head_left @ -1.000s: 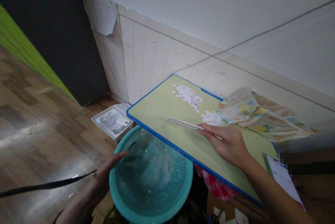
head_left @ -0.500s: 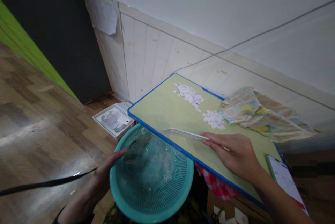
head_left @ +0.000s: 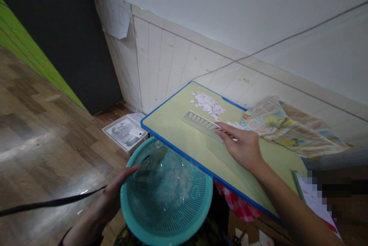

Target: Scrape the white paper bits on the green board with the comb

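Observation:
My left hand (head_left: 112, 190) grips the left rim of a turquoise plastic colander (head_left: 166, 234), thumb over the edge, other fingers hidden outside. Clear, crinkly see-through material (head_left: 175, 177) lies inside it. Between thumb and fingers, my right hand (head_left: 243, 144) pinches a flat white slotted scraper (head_left: 201, 120) above the yellow-green tabletop (head_left: 166, 119) with its blue edging; contact with the top is hard to tell. Just behind the scraper is a heap of small white paper-like pieces (head_left: 207, 104). A second small heap (head_left: 234, 124) is mostly hidden behind my right hand.
A patterned cloth (head_left: 287, 125) lies at the table's back right, beside the wall. Papers (head_left: 314, 200) lie at its right end. An open white box (head_left: 125, 132) stands on the floor left of the table. Red checked fabric (head_left: 238, 203) hangs below the front edge.
My right hand has moved the slotted scraper away from me and slightly left, up to the white pieces. The scraper's face now shows more. My left hand and the colander stay put.

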`<state>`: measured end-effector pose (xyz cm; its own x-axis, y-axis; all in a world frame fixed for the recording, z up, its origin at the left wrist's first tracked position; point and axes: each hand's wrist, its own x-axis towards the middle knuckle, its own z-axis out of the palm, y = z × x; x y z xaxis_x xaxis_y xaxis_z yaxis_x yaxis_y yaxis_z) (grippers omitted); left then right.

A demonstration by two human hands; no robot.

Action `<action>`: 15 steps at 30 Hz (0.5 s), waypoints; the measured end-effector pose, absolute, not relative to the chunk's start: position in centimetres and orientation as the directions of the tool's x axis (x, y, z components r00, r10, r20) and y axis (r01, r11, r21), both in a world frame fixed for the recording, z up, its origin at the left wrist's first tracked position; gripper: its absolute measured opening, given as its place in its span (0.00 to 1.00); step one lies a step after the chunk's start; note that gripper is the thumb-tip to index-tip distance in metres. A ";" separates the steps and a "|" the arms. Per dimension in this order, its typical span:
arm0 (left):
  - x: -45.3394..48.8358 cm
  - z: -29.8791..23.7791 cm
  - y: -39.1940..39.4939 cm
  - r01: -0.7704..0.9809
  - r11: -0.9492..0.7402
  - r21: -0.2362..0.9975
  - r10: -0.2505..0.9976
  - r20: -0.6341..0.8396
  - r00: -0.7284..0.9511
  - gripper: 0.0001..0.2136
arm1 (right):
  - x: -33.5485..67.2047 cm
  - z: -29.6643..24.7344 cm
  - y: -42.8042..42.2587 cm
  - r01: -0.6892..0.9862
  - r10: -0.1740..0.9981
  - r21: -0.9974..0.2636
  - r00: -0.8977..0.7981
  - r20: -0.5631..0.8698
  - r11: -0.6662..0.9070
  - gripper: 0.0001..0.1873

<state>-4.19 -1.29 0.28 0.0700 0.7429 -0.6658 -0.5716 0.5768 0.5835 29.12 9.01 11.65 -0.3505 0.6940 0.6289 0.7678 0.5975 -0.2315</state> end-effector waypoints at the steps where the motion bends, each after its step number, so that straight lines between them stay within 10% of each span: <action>1: -4.2 0.2 -1.3 -0.570 0.577 0.584 0.741 -0.668 0.065 0.28 | 28.7 11.5 9.6 0.770 0.699 -0.229 -0.357 0.620 0.595 0.13; 15: -4.1 0.4 -1.2 -0.570 0.596 0.565 0.735 -0.670 0.105 0.24 | 28.3 12.8 3.5 0.566 0.593 -0.265 -0.539 0.598 0.781 0.20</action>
